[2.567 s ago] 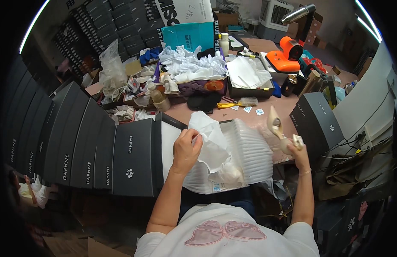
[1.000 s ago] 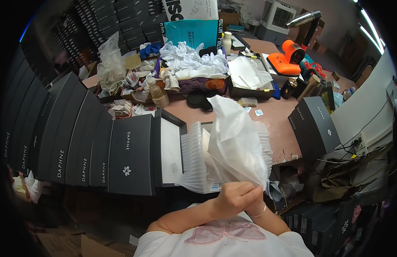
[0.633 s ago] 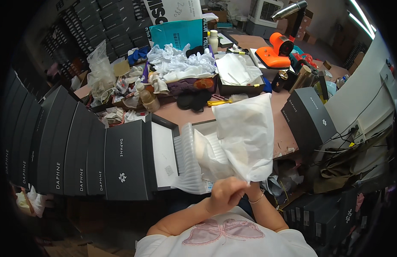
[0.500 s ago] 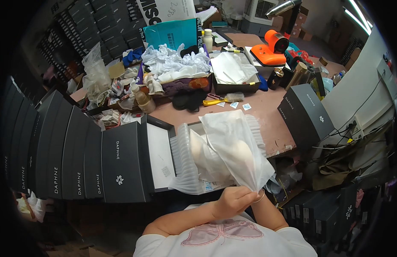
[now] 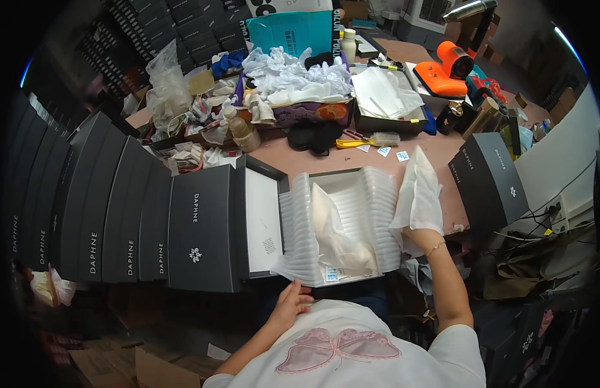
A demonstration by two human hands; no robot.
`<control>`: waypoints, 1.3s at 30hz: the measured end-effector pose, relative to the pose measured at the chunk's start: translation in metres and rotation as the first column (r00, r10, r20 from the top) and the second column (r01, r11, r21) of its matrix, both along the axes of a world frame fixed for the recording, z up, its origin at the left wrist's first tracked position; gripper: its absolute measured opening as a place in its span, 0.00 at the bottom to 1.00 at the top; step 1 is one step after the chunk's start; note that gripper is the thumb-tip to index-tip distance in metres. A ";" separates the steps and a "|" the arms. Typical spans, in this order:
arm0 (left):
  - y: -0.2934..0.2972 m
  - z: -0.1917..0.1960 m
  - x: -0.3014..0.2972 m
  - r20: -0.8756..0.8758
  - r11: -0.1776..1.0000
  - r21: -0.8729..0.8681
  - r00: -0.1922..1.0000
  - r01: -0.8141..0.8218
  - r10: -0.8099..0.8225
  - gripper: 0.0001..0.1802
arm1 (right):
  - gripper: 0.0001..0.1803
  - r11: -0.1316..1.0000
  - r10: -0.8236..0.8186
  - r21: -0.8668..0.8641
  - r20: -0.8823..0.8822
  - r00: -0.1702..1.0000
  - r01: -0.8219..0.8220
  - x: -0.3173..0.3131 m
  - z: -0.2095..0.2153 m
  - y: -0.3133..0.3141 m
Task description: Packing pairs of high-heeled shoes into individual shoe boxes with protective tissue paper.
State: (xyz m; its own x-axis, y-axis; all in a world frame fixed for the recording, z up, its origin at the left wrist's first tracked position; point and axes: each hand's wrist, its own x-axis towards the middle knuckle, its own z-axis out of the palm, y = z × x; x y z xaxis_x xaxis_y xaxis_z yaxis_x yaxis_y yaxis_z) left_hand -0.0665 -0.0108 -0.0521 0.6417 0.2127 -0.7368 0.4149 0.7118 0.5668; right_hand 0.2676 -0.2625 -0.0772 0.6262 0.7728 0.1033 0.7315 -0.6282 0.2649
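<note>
In front of me an open dark box (image 5: 326, 173) is lined with clear air-cushion wrap (image 5: 380, 210). Inside it lies a pale, pointed shoe in a thin white bag (image 5: 332, 226), with small printed packets (image 5: 332, 275) at the near end. My right hand (image 5: 424, 240) grips the lower end of another white-bagged shoe (image 5: 419, 194), held upright right of the box with its tip pointing away. My left hand (image 5: 290, 306) is at the box's near left corner, fingers loosely extended and nothing in them. Whether its fingertips touch the wrap I cannot tell.
Left of the box lies a dark lid (image 5: 264, 216), beside a row of dark shoe boxes (image 5: 201, 226). A dark box (image 5: 490, 181) stands at right. Behind are a yellow-handled brush (image 5: 371, 140), a carton of crumpled white paper (image 5: 296, 81) and an orange device (image 5: 442, 71).
My hands have parted. The right has moved the bagged shoe from above the box to its right and tilted it upright; the left has come to the box's near left corner.
</note>
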 end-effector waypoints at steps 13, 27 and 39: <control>0.010 0.008 0.084 0.454 0.750 0.364 0.809 -0.552 0.374 0.19 | 0.14 0.884 0.160 0.406 -0.728 0.666 0.232 -0.112 0.018 0.128; 0.020 0.036 0.110 0.161 0.136 0.984 0.896 -0.114 -0.414 0.38 | 0.28 0.921 0.095 0.390 -0.257 0.962 0.013 -0.101 0.094 0.078; 0.009 -0.051 0.187 -0.116 -0.084 0.993 0.678 0.080 -0.726 0.33 | 0.05 0.903 -0.098 0.422 0.032 0.995 0.076 0.070 0.125 -0.012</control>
